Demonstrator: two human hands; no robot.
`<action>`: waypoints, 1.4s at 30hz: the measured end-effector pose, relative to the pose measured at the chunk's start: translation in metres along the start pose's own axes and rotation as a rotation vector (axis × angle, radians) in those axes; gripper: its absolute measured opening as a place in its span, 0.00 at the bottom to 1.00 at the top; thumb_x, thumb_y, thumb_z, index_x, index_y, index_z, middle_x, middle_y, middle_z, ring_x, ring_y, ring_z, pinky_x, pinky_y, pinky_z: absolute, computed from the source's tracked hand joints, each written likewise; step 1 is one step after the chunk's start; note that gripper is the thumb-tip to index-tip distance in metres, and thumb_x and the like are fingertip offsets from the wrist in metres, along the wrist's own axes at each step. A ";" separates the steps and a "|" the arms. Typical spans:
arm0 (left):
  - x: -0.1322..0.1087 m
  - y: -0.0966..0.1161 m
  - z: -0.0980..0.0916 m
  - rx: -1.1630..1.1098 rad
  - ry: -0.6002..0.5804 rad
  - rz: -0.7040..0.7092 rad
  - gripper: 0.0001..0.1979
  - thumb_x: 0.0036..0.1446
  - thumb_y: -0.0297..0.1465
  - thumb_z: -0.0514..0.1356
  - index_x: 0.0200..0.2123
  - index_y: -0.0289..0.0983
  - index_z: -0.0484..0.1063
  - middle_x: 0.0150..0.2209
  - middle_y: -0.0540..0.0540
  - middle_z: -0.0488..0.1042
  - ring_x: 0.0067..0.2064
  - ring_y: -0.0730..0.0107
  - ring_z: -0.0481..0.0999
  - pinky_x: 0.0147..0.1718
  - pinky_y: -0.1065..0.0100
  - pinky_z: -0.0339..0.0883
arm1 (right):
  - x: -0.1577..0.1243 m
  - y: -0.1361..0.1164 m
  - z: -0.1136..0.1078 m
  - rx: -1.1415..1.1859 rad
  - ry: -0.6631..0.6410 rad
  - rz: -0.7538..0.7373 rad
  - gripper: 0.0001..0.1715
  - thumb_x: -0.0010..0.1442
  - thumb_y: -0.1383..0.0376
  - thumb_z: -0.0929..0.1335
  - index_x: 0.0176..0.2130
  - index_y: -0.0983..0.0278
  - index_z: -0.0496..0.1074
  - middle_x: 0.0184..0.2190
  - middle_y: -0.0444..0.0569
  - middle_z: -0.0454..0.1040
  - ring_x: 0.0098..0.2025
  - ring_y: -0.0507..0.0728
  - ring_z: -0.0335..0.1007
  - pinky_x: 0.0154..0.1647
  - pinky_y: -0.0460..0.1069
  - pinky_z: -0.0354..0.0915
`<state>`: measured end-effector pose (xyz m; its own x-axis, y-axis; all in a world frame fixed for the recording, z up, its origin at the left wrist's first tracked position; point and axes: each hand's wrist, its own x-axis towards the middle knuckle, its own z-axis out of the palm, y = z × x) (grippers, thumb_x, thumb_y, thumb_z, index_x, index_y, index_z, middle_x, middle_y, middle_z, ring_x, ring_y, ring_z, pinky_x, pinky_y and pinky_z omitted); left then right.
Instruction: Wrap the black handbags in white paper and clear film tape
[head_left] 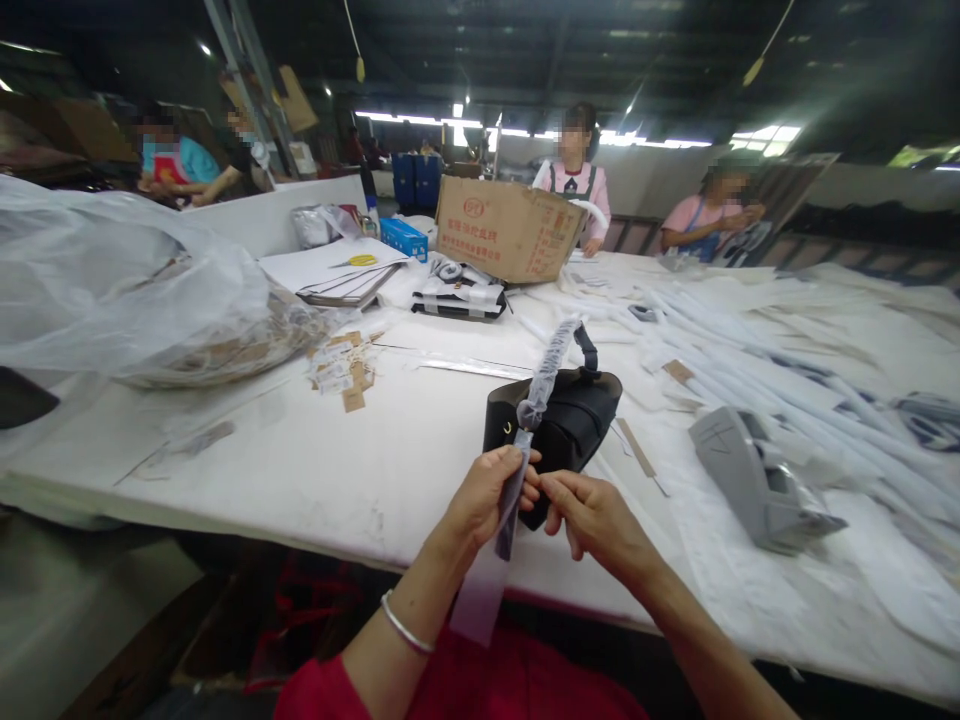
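A black handbag (577,425) lies on the white-covered table, close to its front edge. One strap (550,375) rises from it in crinkled clear wrapping, and its lower end runs down flat towards me. My left hand (486,490) is closed around this flat end, which has a strip of pale translucent sheet (480,600) hanging below it past the table edge. Just right of it, my right hand (600,518) is closed in a pinch beside the strap, in front of the bag. Whatever sits between those fingertips is too small to make out.
A grey tape dispenser (757,480) stands to the right, near long white wrapped strips (795,370). Left are brown tags (352,375) and a big plastic bag (150,290). Behind are a cardboard box (502,230), yellow scissors (356,261) and several people.
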<state>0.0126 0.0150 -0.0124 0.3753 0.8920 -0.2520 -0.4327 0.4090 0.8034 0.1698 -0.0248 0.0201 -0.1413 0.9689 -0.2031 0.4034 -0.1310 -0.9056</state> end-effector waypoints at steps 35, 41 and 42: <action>-0.152 -0.057 -0.127 0.811 0.167 -0.026 0.16 0.59 0.39 0.56 0.49 0.40 0.69 0.32 0.51 0.72 0.32 0.69 0.71 0.33 0.69 0.63 | 0.078 -0.011 0.009 0.528 0.348 0.077 0.30 0.50 0.40 0.70 0.26 0.63 0.68 0.13 0.40 0.63 0.11 0.46 0.46 0.11 0.45 0.43; -0.069 0.007 -0.089 0.830 0.250 0.277 0.18 0.62 0.43 0.54 0.47 0.39 0.71 0.46 0.42 0.77 0.48 0.60 0.75 0.49 0.62 0.65 | 0.065 -0.017 -0.014 -0.093 0.262 0.152 0.32 0.63 0.43 0.60 0.29 0.66 0.75 0.16 0.49 0.74 0.11 0.51 0.60 0.14 0.48 0.57; -0.052 0.010 -0.079 0.834 0.221 0.311 0.18 0.62 0.43 0.54 0.48 0.39 0.71 0.47 0.42 0.76 0.50 0.59 0.74 0.50 0.62 0.64 | 0.060 -0.020 -0.020 -0.176 0.270 0.135 0.31 0.63 0.44 0.60 0.30 0.65 0.76 0.17 0.48 0.76 0.11 0.51 0.62 0.16 0.48 0.59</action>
<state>-0.0759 -0.0125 -0.0334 0.1388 0.9902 0.0125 0.2759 -0.0507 0.9599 0.1717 0.0399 0.0340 0.1584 0.9690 -0.1895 0.5554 -0.2461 -0.7943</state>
